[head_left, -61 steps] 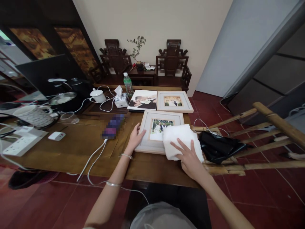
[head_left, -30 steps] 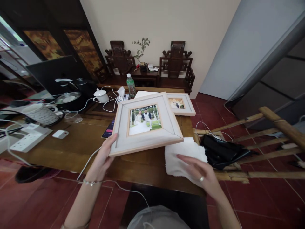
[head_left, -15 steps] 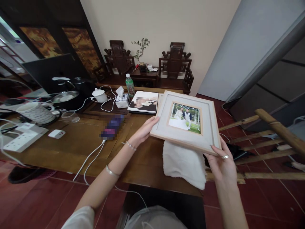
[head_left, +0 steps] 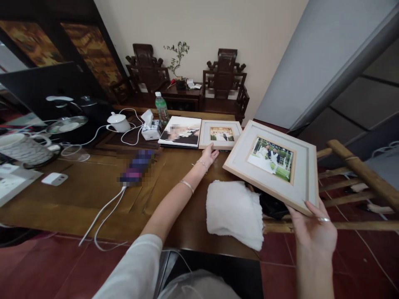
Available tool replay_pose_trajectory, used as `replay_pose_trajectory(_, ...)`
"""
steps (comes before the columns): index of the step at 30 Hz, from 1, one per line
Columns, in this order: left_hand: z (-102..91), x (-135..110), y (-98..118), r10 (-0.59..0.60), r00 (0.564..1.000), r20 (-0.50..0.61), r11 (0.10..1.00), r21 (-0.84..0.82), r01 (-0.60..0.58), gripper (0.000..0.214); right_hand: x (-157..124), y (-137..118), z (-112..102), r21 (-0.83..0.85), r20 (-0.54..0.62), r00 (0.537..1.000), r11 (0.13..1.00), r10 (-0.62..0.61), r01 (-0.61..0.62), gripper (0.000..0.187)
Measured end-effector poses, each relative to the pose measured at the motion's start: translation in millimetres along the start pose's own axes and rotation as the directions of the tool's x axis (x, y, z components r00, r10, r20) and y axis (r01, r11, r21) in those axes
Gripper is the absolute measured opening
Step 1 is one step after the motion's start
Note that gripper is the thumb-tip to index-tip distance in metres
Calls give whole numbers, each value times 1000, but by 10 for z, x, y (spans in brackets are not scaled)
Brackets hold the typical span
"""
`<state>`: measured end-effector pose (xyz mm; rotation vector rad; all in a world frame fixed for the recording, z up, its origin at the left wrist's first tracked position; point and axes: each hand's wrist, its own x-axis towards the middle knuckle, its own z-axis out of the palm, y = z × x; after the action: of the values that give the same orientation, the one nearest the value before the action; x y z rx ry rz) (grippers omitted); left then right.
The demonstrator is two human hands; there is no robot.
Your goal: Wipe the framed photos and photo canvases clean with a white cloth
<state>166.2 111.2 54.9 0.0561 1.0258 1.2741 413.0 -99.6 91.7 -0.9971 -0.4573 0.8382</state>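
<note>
Clock centred on the white cloth (head_left: 233,214), which lies folded near the table's front edge.

Right hand (head_left: 316,232), 3 o'clock: closed on the lower right corner of the large photo frame (head_left: 271,160), thumb over the front edge, other fingers mostly hidden behind; ring on one finger. That frame sits at between 1 and 2 o'clock, tilted and raised, picture side facing the wearer.

Left hand (head_left: 209,155), 11 o'clock: fingers partly spread at the near edge of the second photo frame (head_left: 220,134); cannot tell whether they grip it or only touch. Second frame is near 12 o'clock, lying on the wooden table (head_left: 174,166), with a photo panel (head_left: 181,132) beside it at 11 o'clock.

Surroundings: phone (head_left: 137,167) with white cable toward 10; tissue box (head_left: 151,129) and green-labelled bottle (head_left: 161,107) between 10 and 11; black bag (head_left: 272,205) near 3, partly under the held frame; bamboo rails (head_left: 358,167) beyond it, toward 2 to 3
</note>
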Motion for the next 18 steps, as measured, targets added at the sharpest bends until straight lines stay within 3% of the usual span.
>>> replay_pose_trajectory(6,-4,116,107,-9,1000,8,1000,12,9,48,55,42,0,6,-16,999,999,32,-32,38)
replay_pose_trajectory(11,-89,143,173,-3,992,124,1000,23,0,34,89,33,13,27,-17,998,998,61,-61,36)
replay_pose_trajectory(18,-141,-11,71,43,969,244,998,35,-53,25,153,-178,148,26,-26,1000,1000,9,-9,27)
